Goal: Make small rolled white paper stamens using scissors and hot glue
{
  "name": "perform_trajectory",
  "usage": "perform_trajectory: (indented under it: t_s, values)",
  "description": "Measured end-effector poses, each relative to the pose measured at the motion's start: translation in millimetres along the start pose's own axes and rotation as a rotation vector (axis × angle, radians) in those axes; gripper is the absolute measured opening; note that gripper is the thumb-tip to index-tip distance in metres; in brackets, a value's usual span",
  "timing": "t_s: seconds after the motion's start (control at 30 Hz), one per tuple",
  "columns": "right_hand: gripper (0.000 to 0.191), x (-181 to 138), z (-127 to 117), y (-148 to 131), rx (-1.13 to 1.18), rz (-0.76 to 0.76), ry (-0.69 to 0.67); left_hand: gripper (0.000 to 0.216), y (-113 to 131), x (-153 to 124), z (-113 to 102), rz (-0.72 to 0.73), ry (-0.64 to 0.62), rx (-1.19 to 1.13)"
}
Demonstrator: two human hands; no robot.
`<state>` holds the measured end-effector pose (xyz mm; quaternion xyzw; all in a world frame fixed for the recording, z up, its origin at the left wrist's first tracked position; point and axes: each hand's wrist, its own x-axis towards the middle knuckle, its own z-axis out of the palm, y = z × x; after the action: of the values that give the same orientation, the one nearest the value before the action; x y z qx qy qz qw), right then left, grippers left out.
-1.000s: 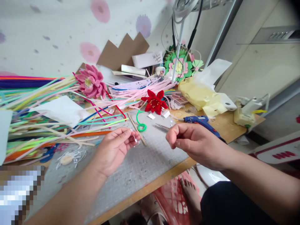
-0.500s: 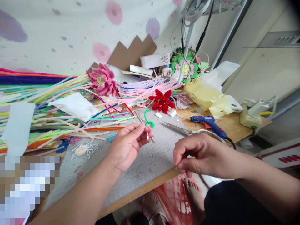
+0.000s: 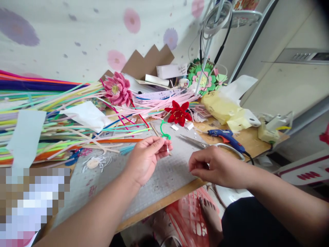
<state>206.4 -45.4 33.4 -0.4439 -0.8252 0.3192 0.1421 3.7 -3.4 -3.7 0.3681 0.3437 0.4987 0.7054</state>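
Observation:
Over the grey cutting mat (image 3: 144, 202), my left hand (image 3: 147, 156) pinches a small, thin piece with a silver-white end (image 3: 168, 149) hanging below the fingertips. Just beyond those fingertips is a curled green chenille stem (image 3: 164, 132). My right hand (image 3: 213, 168) is curled near the mat's right front edge, thumb against the fingers; whether something tiny sits in the pinch is hidden. Scissors (image 3: 197, 141) lie behind my right hand, blades pointing left. A red chenille flower (image 3: 178, 113) rests at the back of the mat beside small white pieces (image 3: 189, 126).
Bundles of coloured chenille stems (image 3: 69, 128) cover the left side, with a pink flower (image 3: 117, 89) on them. A blue glue gun (image 3: 226, 137) lies to the right, near yellow packaging (image 3: 222, 106). The table's front wooden edge (image 3: 159, 209) passes below my hands.
My left hand has shifted slightly right with the small piece still pinched. My right hand has drawn its fingers in and moved up a little. The camera view has tilted slightly.

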Motion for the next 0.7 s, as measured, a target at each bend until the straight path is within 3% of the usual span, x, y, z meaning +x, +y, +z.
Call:
perform_trajectory:
  t_s: [0.17,0.23,0.3,0.4,0.53,0.7]
  values:
    - [0.027,-11.9,-13.6,12.0,-0.133,-0.118,-0.050,0.017,0.7,1.3,-2.6,0.020,0.054,0.057]
    - [0.021,-21.6,-22.9,29.0,-0.181,0.002,0.040,0.016,1.4,2.4,-3.8,0.043,0.081,0.089]
    - [0.014,-34.0,-32.9,53.6,-0.204,0.234,0.233,0.015,2.3,3.2,-4.2,0.063,0.106,0.104]
    - [0.019,-54.3,-44.1,93.9,-0.255,0.562,0.497,0.016,2.8,3.1,-3.7,0.066,0.118,0.096]
    - [0.022,-72.5,-47.0,125.3,-0.263,0.637,0.513,0.017,1.5,2.1,-3.5,0.059,0.100,0.069]
    - [0.030,-67.7,-46.5,132.6,-0.329,0.732,0.575,0.017,0.7,2.3,-3.5,0.074,0.086,0.062]
